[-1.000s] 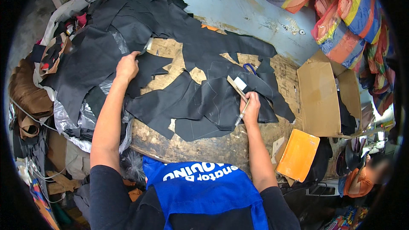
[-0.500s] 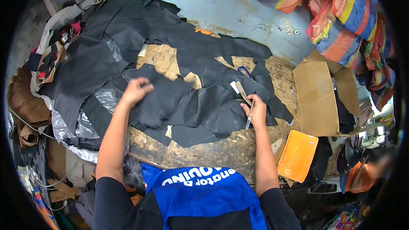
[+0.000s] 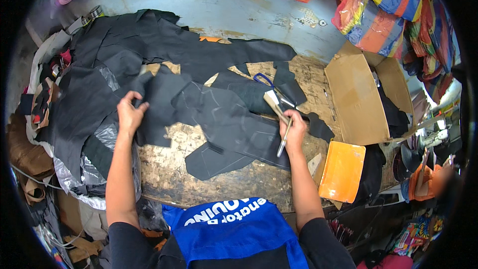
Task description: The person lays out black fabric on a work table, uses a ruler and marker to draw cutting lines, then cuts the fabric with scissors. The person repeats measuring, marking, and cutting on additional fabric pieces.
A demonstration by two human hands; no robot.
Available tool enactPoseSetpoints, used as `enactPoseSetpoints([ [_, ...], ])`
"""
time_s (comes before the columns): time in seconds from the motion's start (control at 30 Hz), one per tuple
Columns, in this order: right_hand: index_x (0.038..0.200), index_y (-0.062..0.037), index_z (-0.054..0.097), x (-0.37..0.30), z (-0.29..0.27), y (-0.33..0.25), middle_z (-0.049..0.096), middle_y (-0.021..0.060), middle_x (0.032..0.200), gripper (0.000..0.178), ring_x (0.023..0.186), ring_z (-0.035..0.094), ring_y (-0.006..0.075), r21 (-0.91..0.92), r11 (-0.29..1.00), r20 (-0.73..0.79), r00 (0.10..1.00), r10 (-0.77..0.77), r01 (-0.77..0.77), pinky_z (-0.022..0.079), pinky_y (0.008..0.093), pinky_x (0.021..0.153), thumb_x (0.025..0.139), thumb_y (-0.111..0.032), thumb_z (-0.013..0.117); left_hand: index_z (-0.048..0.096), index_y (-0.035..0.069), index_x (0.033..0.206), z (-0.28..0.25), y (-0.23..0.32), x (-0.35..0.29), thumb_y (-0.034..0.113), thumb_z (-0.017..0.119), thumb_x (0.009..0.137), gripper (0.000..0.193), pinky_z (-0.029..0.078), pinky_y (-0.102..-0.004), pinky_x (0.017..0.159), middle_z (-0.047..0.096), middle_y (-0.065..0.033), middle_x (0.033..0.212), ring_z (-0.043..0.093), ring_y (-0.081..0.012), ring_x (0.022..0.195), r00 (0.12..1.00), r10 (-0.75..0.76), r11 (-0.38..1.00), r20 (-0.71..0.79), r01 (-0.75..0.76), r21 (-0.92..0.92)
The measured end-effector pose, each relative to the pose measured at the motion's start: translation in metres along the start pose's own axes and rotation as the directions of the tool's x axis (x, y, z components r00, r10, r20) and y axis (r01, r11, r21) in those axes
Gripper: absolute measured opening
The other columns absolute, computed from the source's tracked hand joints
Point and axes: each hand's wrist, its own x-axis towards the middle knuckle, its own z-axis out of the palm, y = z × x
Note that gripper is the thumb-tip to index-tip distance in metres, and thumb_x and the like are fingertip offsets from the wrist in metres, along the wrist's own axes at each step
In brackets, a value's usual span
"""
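A large black sheet (image 3: 214, 107), leather-like and marked with pale drawn outlines, lies across the worktable. At its left part, my left hand (image 3: 129, 115) has its thumb and fingers closed on a fold. My right hand (image 3: 295, 132), over the sheet's right end, grips a slim silver pen (image 3: 283, 144) pointing toward me. Pale flat strips (image 3: 272, 99) also stick out of that grip, away from me. Just beyond them lie scissors with blue handles (image 3: 261, 76), partly covered by the strips. A separate black piece (image 3: 214, 162) rests near me, partly under the sheet.
Heaped black material (image 3: 84, 104) covers the left side. An open cardboard box (image 3: 356, 102) and an orange pad (image 3: 342, 172) sit at the right. Striped woven sacks (image 3: 373, 27) hang at the back right. Another person in orange (image 3: 425, 182) is at far right.
My left hand has closed on the sheet and moved left. The marked sheet has shifted and turned, baring tabletop near me. My right hand still holds the pen and strips.
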Motion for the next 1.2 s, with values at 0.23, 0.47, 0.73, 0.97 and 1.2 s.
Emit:
enactPoseSetpoints([
  [0.23,0.084,-0.0024,0.060,0.053,-0.002,0.010,0.059,0.0043,0.067,0.019,0.059,0.056,0.0136,0.147,0.963,0.129,0.970,0.206,-0.224,0.046,0.0288,0.058,0.071,-0.004,0.073,0.054,0.013,0.124,-0.006,0.005,0.024,0.018,0.078,0.067,0.062,0.035,-0.0436,0.101,0.040,-0.0271,0.134,0.037,-0.0419,0.125,0.977,0.060,0.874,-0.204,0.047,0.483],
  [0.47,0.094,-0.0021,0.058,0.141,0.035,0.066,0.059,0.0038,0.070,0.021,0.046,0.050,0.0099,0.510,0.554,0.182,0.713,0.677,-0.658,0.038,0.0232,0.039,0.086,-0.020,0.065,0.052,0.016,0.126,0.058,0.075,-0.111,0.051,0.079,0.057,0.082,0.018,-0.0706,0.097,0.026,-0.0243,0.145,0.018,-0.0469,0.135,0.801,0.486,0.829,0.350,-0.549,0.104],
  [0.73,0.108,0.0012,0.056,0.212,0.109,0.141,0.061,0.0073,0.077,0.042,0.048,0.053,0.0135,0.435,0.448,0.093,0.533,0.841,-0.782,0.041,0.0278,0.040,0.075,-0.015,0.077,0.033,0.030,0.143,0.133,0.117,-0.136,0.066,0.040,0.085,0.069,0.026,-0.0760,0.090,0.012,-0.0178,0.153,0.006,-0.0398,0.141,0.575,0.316,0.789,0.755,-0.601,0.127],
  [0.97,0.107,-0.0014,0.056,0.227,0.157,0.139,0.059,0.0084,0.086,0.048,0.081,0.056,0.0197,0.427,0.554,-0.127,0.559,0.819,-0.715,0.044,0.0314,0.066,0.066,-0.007,0.079,0.035,0.028,0.141,0.158,0.127,-0.100,0.066,0.043,0.084,0.069,0.028,-0.0744,0.092,0.014,-0.0150,0.153,0.007,-0.0356,0.142,0.629,0.310,0.832,0.713,-0.542,0.117],
  [1.2,0.089,-0.0036,0.050,0.201,0.100,-0.014,0.050,0.0025,0.076,0.025,0.072,0.049,0.0130,0.281,0.954,-0.349,0.937,-0.001,0.106,0.044,0.0282,0.067,0.077,-0.009,0.071,0.056,0.021,0.125,0.153,0.123,-0.105,0.064,0.062,0.072,0.069,0.021,-0.0739,0.094,0.032,-0.0143,0.145,0.021,-0.0335,0.138,0.785,0.355,0.888,0.507,-0.453,0.080],
])
